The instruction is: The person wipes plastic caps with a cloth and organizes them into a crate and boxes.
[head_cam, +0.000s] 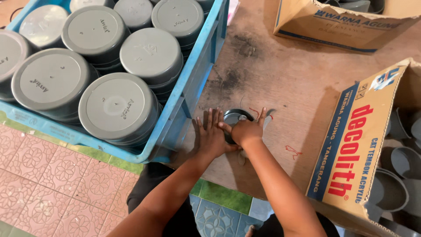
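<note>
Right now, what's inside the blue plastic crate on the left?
The blue plastic crate holds stacks of round grey plastic lids, flat tops up, packed side by side. Only the top lids show fully; how deep each stack goes and the crate's floor are covered.

Small packing workshop: crate (193,92) of stacked grey lids (118,107), cartons (351,149).

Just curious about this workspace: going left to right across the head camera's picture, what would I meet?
Blue crate of stacked grey lids → left hand → right hand on a small dark round lid → open cardboard box of grey lids.
</note>
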